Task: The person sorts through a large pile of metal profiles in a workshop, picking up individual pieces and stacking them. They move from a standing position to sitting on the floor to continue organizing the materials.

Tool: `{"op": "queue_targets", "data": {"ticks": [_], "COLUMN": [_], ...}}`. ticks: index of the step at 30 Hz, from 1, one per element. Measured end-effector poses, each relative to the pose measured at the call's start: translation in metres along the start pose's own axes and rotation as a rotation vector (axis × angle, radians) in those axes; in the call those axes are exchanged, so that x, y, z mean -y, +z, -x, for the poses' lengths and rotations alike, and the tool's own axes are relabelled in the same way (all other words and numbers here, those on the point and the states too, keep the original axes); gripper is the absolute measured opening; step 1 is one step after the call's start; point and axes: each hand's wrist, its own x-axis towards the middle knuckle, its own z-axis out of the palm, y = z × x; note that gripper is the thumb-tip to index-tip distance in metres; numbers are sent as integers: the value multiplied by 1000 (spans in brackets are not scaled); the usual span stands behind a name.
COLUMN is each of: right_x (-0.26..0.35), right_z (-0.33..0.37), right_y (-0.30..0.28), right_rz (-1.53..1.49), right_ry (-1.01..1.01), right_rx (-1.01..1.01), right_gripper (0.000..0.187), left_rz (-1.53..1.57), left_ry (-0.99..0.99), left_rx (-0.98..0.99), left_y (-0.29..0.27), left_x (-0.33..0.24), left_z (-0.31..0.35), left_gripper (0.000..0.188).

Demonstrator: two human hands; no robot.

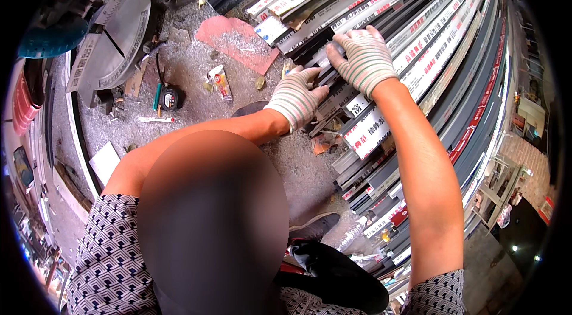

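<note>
A large stack of long metal profiles (417, 56), dark grey ones among others with white and red printed film, fans out to the far right. My left hand (296, 97), in a white glove with thin stripes, is at the near end of a dark profile (325, 69), thumb and fingers curled about it. My right hand (362, 60), gloved alike, bends over the same dark profile a little farther along, fingers closed on it. Its fingertips are partly hidden behind the glove. Below my hands, the white-filmed profile ends (365, 134) jut out unevenly.
A silver cutting machine (116, 47) with a graduated scale stands at the left. On the dusty floor (196, 130) lie a black tape measure (171, 98), a colourful packet (220, 82), a pink sheet (233, 41) and a white marker (156, 119). A clear bottle (351, 235) lies near my shoe (316, 225).
</note>
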Motion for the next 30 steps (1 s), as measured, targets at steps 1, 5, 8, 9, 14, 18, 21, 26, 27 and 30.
{"op": "queue_targets", "data": {"ticks": [1,5,8,9,14,18,21,26,27,30], "right_x": [-3,-2,-7,-12,-26,-17,-11,-6,-6,-4], "right_z": [4,11,30,43,88,81,60,43,43,46], "right_y": [3,-11,-28,-31,-30,-23,-20,-8,-8,-13], "right_rz": [-2,29,-12,8,-76,-67,-81,-76,-77,-41], "right_ry": [8,-85,-168,-201,-160,-119,-94,-122,-126,-120], "right_rx": [-5,81,108,53,-111,-110,-9,-13,-21,8], "right_gripper": [47,36,31,29,22,25,30,27,27,30], "left_rz": [-73,-102,83,-37,29,-108,185,266,252,223], "left_ry": [9,72,34,179,302,277,-141,-122,-137,-144], "left_rx": [-5,-5,144,124,316,322,404,179,169,166], "left_y": [4,4,1,4,21,9,-13,-28,-32,-39], "left_x": [-2,-11,-34,-37,-33,-21,-25,18,24,31], "left_z": [0,11,33,37,40,32,28,7,2,-7], "left_gripper": [53,50,49,47,40,45,40,41,41,43]}}
